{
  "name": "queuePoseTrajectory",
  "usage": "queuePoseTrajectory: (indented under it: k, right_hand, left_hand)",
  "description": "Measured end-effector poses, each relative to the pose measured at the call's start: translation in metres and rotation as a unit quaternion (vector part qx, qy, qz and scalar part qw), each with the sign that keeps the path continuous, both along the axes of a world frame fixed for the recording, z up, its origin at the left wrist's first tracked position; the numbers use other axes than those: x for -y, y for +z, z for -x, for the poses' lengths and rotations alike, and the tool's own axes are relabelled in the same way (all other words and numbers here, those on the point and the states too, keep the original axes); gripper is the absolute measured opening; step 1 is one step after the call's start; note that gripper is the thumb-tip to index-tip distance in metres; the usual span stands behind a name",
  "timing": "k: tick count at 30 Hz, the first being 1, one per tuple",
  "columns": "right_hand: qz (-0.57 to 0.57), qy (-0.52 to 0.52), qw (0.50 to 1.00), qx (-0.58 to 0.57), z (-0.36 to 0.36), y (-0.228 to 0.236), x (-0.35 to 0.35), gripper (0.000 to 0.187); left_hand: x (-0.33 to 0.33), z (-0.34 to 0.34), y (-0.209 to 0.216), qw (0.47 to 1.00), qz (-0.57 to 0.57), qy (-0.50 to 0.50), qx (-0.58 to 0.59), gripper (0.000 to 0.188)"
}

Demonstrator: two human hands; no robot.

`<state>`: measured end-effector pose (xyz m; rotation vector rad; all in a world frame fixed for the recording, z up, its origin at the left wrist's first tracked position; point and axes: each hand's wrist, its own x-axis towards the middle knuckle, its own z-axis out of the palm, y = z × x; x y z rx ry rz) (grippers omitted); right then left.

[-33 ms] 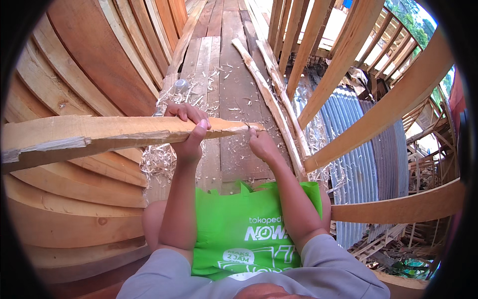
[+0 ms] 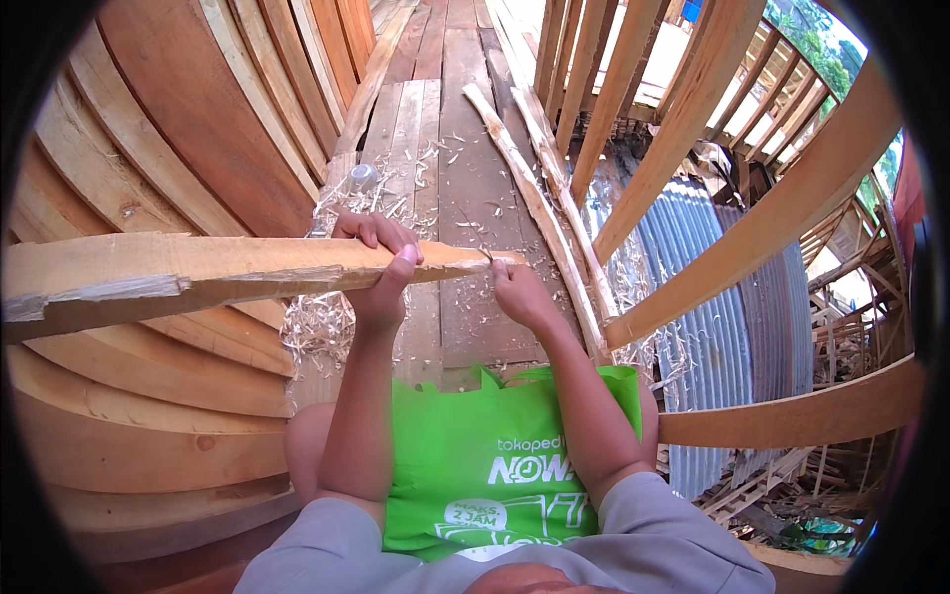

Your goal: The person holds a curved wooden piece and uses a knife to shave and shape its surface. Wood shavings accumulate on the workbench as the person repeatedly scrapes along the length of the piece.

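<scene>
A long, rough-cut wooden plank [image 2: 213,259] reaches in from the left edge and narrows to a point in front of me. My left hand [image 2: 379,259] is wrapped round it near the narrow end, thumb on the near side. Closed beside the tip, my right hand [image 2: 522,294] grips a small knife [image 2: 487,254]; only its thin dark blade shows against the wood, and the handle is hidden in my fingers. Pale, splintered cuts run along the plank's near edge. Below my hands, a green bag [image 2: 495,465] covers my lap.
Curly wood shavings [image 2: 327,322] lie on the plank floor [image 2: 465,317], with a clear cup [image 2: 362,178] behind my left hand. Boards [image 2: 158,366] line the left side. Two long wood strips [image 2: 534,208] lie right of centre, beside slanted posts [image 2: 693,267] and corrugated metal sheets [image 2: 703,337].
The knife blade and my right hand have shifted very slightly left along the tip. Both grips look the same, and the whole view has moved a little.
</scene>
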<state>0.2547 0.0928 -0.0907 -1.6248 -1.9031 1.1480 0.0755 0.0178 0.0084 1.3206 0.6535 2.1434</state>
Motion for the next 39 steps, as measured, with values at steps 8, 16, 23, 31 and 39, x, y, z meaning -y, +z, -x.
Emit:
queuePoseTrajectory:
  k: [8,16,23,31,39]
  right_hand:
    - [0.101,-0.067,0.993,0.0,-0.019,-0.036,-0.017,0.055]
    - [-0.012,0.033,0.999,-0.034,-0.006,0.017,0.01,0.054]
    - [-0.012,-0.068,0.998,0.016,-0.019,-0.07,-0.021,0.049]
    - [0.02,-0.022,0.999,-0.012,-0.014,-0.018,-0.011,0.049]
    - [0.002,0.026,1.0,0.005,-0.014,-0.016,-0.009,0.054]
  left_hand:
    - [0.0,-0.005,0.002,1.0,0.001,-0.008,-0.014,0.036]
    - [0.001,-0.001,-0.002,1.0,-0.006,-0.002,-0.015,0.036]
    - [0.001,-0.001,-0.001,1.0,-0.004,-0.003,-0.01,0.036]
    - [-0.001,-0.006,-0.001,1.0,-0.001,-0.009,-0.015,0.037]
    - [0.0,-0.001,-0.002,1.0,-0.001,-0.007,-0.019,0.037]
